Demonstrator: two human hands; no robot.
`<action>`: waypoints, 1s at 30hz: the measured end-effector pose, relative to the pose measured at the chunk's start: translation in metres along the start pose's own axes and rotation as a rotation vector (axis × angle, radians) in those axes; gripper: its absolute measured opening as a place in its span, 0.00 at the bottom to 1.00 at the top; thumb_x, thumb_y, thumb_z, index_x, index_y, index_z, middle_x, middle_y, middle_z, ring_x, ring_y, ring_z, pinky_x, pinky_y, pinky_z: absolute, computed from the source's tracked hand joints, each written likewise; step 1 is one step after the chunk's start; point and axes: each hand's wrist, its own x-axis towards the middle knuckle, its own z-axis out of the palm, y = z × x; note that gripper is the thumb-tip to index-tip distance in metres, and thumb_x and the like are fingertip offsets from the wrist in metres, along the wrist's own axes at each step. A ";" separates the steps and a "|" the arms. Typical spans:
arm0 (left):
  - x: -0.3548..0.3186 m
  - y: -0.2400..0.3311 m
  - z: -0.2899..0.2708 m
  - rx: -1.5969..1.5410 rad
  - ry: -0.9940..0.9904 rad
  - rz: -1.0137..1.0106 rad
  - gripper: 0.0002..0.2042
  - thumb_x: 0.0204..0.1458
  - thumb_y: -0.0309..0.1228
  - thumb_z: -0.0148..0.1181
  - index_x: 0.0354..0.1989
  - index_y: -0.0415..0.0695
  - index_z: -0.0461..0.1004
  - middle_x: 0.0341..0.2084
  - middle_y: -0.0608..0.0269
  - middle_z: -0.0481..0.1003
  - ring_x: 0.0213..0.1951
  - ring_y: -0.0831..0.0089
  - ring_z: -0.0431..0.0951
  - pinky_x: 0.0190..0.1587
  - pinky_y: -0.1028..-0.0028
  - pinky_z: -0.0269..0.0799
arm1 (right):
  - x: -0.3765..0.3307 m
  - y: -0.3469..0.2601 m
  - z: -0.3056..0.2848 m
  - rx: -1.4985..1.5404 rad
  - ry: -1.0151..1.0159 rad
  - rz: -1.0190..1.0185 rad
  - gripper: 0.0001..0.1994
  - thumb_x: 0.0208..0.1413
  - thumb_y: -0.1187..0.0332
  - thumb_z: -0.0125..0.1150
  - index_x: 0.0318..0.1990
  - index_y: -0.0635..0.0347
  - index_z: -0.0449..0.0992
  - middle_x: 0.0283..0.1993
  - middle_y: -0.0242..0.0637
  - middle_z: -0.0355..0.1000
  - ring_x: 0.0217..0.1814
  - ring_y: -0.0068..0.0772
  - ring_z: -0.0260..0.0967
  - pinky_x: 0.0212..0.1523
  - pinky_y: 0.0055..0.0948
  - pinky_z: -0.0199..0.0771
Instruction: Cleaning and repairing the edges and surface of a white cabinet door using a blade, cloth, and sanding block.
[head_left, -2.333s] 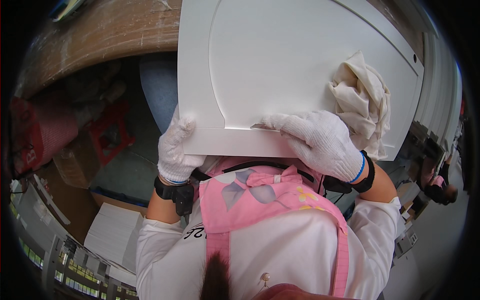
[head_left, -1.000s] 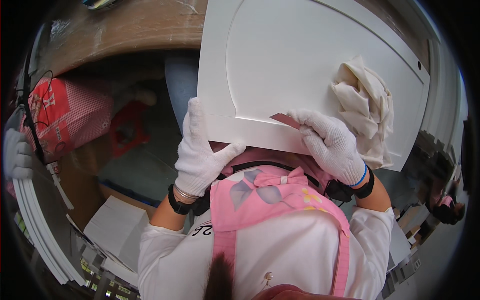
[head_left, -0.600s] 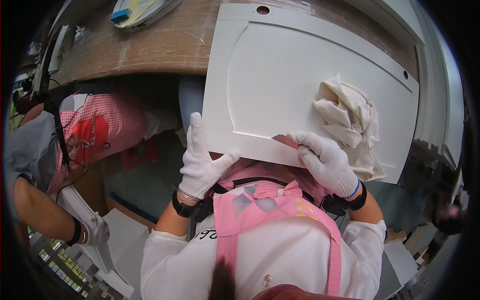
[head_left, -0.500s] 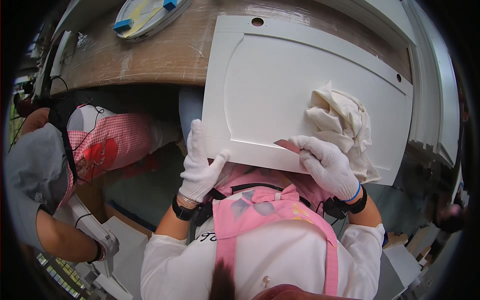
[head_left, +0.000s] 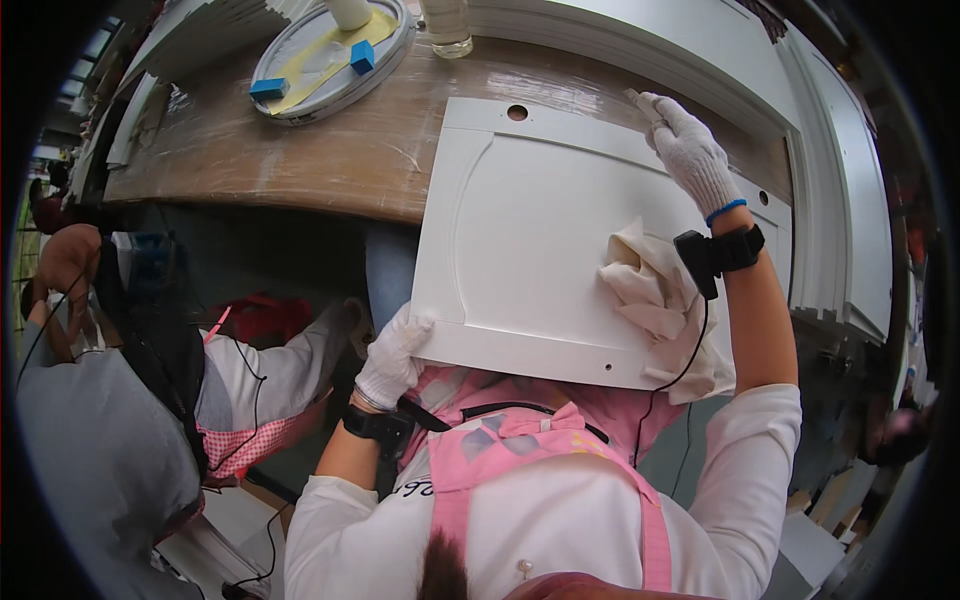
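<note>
A white cabinet door panel (head_left: 540, 250) with a raised arched frame lies on the worn wooden table (head_left: 330, 155), its near edge hanging over the table toward my pink apron. My left hand (head_left: 393, 355), in a white glove, grips the panel's near left corner. My right hand (head_left: 690, 150), also gloved, reaches to the panel's far edge and pinches a small pale pad (head_left: 642, 100) against it. A crumpled white cloth (head_left: 655, 295) rests on the panel's right side, under my right forearm.
A round grey tray (head_left: 300, 85) with a yellow sheet and two blue blocks sits at the table's far left, a clear jar (head_left: 447, 25) beside it. Stacked white panels (head_left: 840, 200) line the right. Another person (head_left: 110, 420) in a pink checked apron crouches at my left.
My right hand has left the panel's near edge and reached over to its far edge. The left hand keeps its hold on the near corner. More of the table and the other person have come into view.
</note>
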 end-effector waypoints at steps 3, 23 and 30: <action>0.002 -0.003 -0.004 -0.039 0.001 0.011 0.22 0.61 0.32 0.57 0.60 0.37 0.63 0.52 0.56 0.72 0.53 0.67 0.75 0.56 0.67 0.74 | 0.034 -0.023 0.009 -0.222 0.016 0.131 0.19 0.63 0.69 0.46 0.61 0.57 0.69 0.29 0.35 0.71 0.29 0.22 0.67 0.34 0.25 0.70; 0.014 0.002 -0.034 -0.113 -0.315 -0.234 0.39 0.51 0.42 0.67 0.66 0.34 0.55 0.55 0.47 0.69 0.49 0.59 0.78 0.43 0.64 0.83 | -0.022 -0.138 0.124 -0.180 -0.199 -0.602 0.16 0.54 0.75 0.58 0.52 0.54 0.74 0.39 0.43 0.73 0.40 0.48 0.73 0.38 0.39 0.75; 0.017 0.003 -0.039 -0.146 -0.349 -0.292 0.38 0.49 0.39 0.69 0.64 0.34 0.57 0.50 0.47 0.72 0.44 0.60 0.80 0.43 0.66 0.82 | -0.019 -0.135 0.124 -0.197 -0.158 -0.629 0.22 0.57 0.71 0.51 0.61 0.46 0.68 0.40 0.41 0.72 0.37 0.46 0.74 0.35 0.41 0.76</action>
